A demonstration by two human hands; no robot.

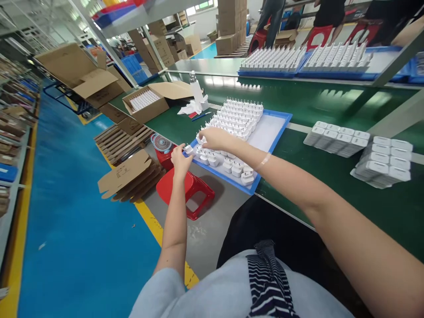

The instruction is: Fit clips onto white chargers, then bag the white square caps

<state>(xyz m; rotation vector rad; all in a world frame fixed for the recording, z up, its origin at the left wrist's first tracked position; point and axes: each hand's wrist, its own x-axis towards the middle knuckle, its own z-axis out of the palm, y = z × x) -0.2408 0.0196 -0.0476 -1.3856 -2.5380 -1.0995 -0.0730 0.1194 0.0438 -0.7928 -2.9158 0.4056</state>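
Observation:
My left hand [180, 161] is just off the tray's left corner, its thumb and fingers closed on a white plug adapter [188, 149]. Over the same end of the tray, my right hand [216, 138] pinches another white charger plug [200, 140], partly hidden by its fingers. The blue-rimmed tray [280, 132] lies on the green bench and carries rows of white plug adapters [236, 115], pins upward. Nearer my body, a looser row of the same plugs [236, 169] stands along the front edge.
Stacks of white flat-topped parts [338, 138] stand to the right. A white bottle [196, 88], tissue and a blue pen [201, 116] lie beyond the tray. An open carton [145, 106] holds more white pieces. Below are a red stool [185, 190] and a small fan [161, 142]. People sit behind.

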